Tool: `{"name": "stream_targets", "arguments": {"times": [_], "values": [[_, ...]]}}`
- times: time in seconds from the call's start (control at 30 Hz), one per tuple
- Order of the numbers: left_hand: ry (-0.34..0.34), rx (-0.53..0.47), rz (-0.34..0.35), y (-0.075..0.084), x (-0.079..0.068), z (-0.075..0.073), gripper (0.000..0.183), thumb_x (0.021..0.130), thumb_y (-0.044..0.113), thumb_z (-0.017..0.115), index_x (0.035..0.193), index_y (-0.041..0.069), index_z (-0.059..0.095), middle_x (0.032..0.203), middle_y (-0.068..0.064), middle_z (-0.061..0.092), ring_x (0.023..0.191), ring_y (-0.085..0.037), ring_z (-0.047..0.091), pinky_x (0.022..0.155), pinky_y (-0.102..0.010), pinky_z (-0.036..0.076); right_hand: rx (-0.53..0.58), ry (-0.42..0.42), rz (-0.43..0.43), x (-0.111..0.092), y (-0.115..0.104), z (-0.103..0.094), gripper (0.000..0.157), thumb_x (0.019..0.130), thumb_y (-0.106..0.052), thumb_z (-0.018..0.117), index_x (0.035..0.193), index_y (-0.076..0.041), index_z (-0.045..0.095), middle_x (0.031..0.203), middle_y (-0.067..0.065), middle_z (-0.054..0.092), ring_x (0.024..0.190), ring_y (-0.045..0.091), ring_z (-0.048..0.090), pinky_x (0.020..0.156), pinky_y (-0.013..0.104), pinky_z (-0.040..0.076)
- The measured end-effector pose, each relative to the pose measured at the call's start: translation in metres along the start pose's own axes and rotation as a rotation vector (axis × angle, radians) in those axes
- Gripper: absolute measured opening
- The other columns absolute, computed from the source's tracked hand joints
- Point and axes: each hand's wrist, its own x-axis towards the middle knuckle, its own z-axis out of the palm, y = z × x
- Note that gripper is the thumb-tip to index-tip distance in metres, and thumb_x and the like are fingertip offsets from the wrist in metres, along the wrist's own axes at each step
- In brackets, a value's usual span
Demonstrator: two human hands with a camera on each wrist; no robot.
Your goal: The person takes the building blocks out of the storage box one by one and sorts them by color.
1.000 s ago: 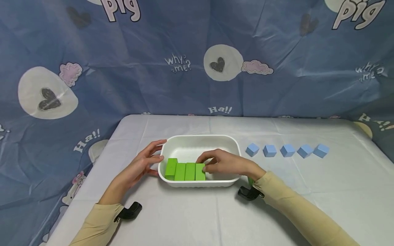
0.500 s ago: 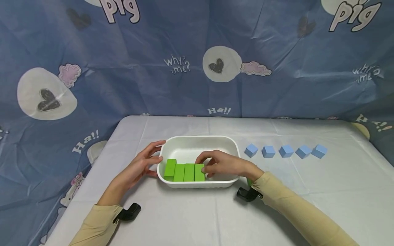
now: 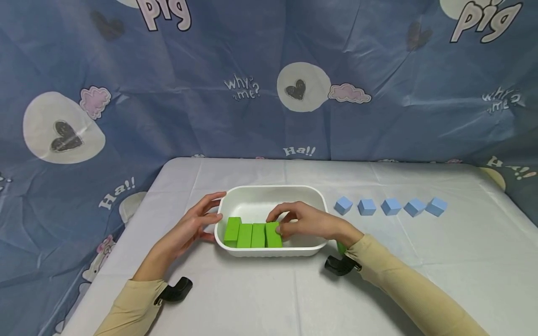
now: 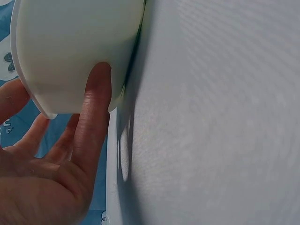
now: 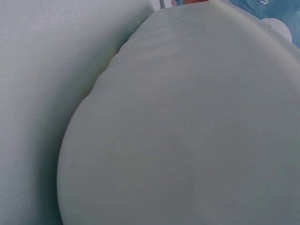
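Note:
A white oblong tub stands on the table, with green blocks in a row along its near side. The leftmost green block sits higher than those beside it. Reaching in from the right, my right hand pinches the rightmost green block, which is slightly raised and tilted. My left hand rests against the tub's left end with its fingers extended. In the left wrist view, one finger lies on the outer wall. The tub's outside fills the right wrist view, hiding the right hand there.
Several light blue cubes stand in a row right of the tub on the white-covered table. A green item shows partly beneath the right wrist. A printed blue cloth hangs behind the table.
The rightmost green block has risen a little and shifted right, tilting away from its neighbour in the right hand's pinch. The left hand and tub stay in place.

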Motion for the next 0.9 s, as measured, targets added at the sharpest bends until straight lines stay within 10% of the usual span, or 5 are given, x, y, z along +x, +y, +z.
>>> {"name": "stream_targets", "arguments": {"times": [0.9], "values": [[0.001,0.012,-0.012,-0.0008,0.0011,-0.0014,0.058,0.098,0.018,0.058,0.151,0.026,0.035,0.150,-0.009,0.035,0.115,-0.029,0.056,0.072,-0.045,0.057,0.088,0.189,-0.110,-0.0020,-0.0001,0.0003,0.028,0.096,0.001,0.052,0.119,-0.006,0.064,0.118,0.011,0.061,0.097,0.028,0.060,0.080,0.046,0.056]]}}
